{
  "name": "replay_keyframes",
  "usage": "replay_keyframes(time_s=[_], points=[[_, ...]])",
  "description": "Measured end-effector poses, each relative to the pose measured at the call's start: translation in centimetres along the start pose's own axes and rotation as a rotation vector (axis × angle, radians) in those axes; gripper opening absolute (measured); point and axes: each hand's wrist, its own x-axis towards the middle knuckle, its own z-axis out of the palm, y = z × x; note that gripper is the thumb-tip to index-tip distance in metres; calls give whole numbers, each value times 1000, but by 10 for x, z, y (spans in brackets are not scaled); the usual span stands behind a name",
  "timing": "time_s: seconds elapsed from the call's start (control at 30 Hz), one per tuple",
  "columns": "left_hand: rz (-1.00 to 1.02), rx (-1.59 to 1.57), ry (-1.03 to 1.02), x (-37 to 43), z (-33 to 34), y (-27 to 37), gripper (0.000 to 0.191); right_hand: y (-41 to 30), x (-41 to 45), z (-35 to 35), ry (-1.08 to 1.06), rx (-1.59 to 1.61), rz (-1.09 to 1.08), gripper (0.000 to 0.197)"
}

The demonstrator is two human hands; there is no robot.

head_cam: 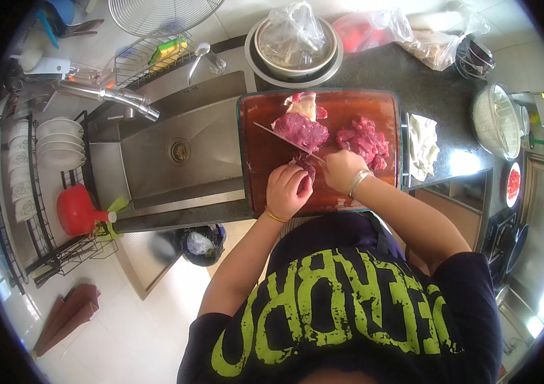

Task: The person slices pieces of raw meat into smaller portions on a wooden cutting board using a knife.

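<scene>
My right hand (344, 173) grips the handle of a kitchen knife (284, 139), its thin blade slanting up and left over the reddish-brown cutting board (264, 108). My left hand (287, 189) holds down a small piece of raw meat (306, 165) just below the blade, fingers curled. Beyond the knife lies a larger chunk of red meat (303, 132), and behind it a pale, fatty piece (304, 105). A heap of cut meat pieces (364, 139) rests on the board's right side. My left fingers partly hide the held piece.
Left of the board is a steel sink (214, 129) with a faucet (108, 96). Behind stand nested bowls (296, 74) with a plastic bag. A white cloth (423, 146) lies at right, near a white basket (496, 120). A dish rack (37, 192) with plates is far left.
</scene>
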Motion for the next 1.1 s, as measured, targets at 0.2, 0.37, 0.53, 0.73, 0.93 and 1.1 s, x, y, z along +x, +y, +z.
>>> replay_keyframes(time_s=[0.2,0.37,0.53,0.73,0.93,1.1], points=[[22,58,56,2,-1,6,30,-5,-40,-1,-145,-106,-37,19],[17,36,43,2,-1,7,32,9,-63,-16,-309,-151,44,19],[-45,13,16,3,2,8,30,-11,-8,8,-218,-111,-31,20],[25,-37,16,0,-2,1,28,-4,-4,-3,-57,-8,25,19],[-9,10,55,-1,2,4,30,-11,-45,-7,-193,-96,23,19],[-17,22,54,-1,2,4,34,3,-64,-17,-351,-166,79,18]])
